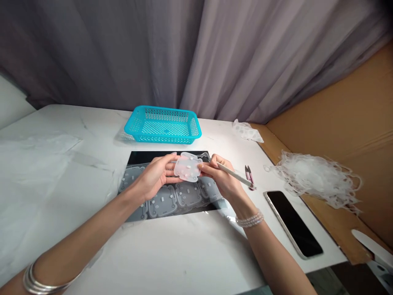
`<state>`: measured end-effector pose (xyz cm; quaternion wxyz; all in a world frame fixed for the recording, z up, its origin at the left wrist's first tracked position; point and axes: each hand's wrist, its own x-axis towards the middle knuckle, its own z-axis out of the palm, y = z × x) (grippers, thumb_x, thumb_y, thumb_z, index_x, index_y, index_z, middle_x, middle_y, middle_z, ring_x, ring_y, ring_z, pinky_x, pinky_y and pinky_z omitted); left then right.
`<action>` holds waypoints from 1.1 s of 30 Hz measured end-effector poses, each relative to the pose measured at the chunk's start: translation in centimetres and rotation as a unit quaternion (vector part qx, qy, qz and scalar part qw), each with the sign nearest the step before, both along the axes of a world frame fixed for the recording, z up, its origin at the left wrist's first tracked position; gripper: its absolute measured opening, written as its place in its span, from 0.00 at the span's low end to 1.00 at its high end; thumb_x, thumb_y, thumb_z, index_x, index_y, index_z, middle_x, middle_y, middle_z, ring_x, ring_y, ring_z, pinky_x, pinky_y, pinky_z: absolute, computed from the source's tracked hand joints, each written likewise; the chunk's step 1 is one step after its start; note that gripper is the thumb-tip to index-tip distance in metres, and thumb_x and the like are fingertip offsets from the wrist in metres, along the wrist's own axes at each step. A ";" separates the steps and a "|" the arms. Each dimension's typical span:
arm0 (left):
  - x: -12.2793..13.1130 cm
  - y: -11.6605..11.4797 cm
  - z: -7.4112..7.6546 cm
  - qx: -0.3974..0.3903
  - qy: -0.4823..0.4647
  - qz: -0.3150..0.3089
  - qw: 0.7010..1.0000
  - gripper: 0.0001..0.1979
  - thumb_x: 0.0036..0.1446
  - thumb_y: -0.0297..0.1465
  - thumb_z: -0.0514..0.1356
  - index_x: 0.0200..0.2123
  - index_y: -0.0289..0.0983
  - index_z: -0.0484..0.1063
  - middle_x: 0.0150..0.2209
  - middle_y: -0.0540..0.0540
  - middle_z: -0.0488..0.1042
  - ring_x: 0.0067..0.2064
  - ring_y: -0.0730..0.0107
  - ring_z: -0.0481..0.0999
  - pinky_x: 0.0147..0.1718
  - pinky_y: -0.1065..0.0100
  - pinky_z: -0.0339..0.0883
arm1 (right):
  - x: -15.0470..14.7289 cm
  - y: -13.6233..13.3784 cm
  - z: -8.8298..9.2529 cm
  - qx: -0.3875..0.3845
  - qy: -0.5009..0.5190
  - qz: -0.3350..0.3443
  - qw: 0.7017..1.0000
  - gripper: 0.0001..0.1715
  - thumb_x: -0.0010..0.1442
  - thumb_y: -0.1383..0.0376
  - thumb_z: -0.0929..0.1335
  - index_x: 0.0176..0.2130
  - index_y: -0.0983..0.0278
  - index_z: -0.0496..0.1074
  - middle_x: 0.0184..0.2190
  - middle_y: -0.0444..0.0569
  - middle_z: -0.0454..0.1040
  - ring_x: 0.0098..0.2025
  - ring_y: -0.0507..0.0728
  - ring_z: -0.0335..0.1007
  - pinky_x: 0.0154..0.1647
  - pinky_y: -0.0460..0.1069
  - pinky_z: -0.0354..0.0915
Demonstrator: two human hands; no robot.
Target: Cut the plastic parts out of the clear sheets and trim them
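Observation:
A small translucent pad [188, 167] with raised dots is held up between both hands. My left hand [158, 174] has its fingers behind the pad's left side. My right hand [222, 174] pinches its right edge and also holds a slim pale-handled tool [235, 176], whose handle slants down to the right. Under the hands, a clear sheet of similar joined pads [162, 201] lies on a black mat [150, 157]. The tool's tip is too small to make out clearly.
A blue perforated basket [166, 138] stands behind the mat. To the right lie small scissors [249, 176], a phone [293, 223], a heap of clear trimmings [316, 178] and a crumpled translucent piece [247, 132]. Clear plastic film [27, 176] covers the table's left side.

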<state>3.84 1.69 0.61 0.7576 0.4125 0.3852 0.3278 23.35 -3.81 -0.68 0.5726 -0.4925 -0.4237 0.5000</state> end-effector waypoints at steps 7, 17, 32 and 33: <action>-1.7 1.8 -0.7 0.146 0.098 0.018 0.984 0.26 0.67 0.43 0.49 0.55 0.31 0.72 0.45 0.32 0.81 0.46 0.53 0.83 0.48 0.54 0.76 | 0.1 6.0 1.6 0.091 -0.106 -0.057 0.988 0.27 0.52 0.57 0.74 0.24 0.59 0.52 0.21 0.39 0.67 0.29 0.52 0.70 0.36 0.48 0.68; -2.0 -1.5 -3.9 0.616 0.332 -0.262 0.665 0.23 0.65 0.36 0.56 0.62 0.37 0.68 0.68 0.37 0.62 0.69 0.51 0.58 0.67 0.46 0.51 | 0.8 14.0 3.3 0.096 -0.200 -0.138 0.965 0.25 0.59 0.41 0.66 0.33 0.60 0.62 0.31 0.47 0.73 0.36 0.55 0.72 0.40 0.52 0.71; 2.0 -1.8 -6.7 0.680 0.394 -0.202 0.584 0.24 0.69 0.37 0.51 0.65 0.36 0.63 0.68 0.35 0.61 0.69 0.46 0.59 0.66 0.40 0.44 | 2.2 -3.9 -1.6 0.019 -0.265 -0.171 0.949 0.21 0.67 0.50 0.65 0.50 0.61 0.71 0.34 0.47 0.73 0.36 0.57 0.73 0.40 0.53 0.72; 2.0 -1.9 -6.7 0.692 0.386 -0.192 0.579 0.23 0.69 0.36 0.51 0.64 0.36 0.65 0.67 0.35 0.63 0.68 0.48 0.61 0.66 0.41 0.44 | 1.8 -4.6 -1.9 0.015 -0.274 -0.170 0.947 0.20 0.68 0.51 0.64 0.48 0.62 0.72 0.32 0.47 0.73 0.35 0.57 0.72 0.40 0.53 0.71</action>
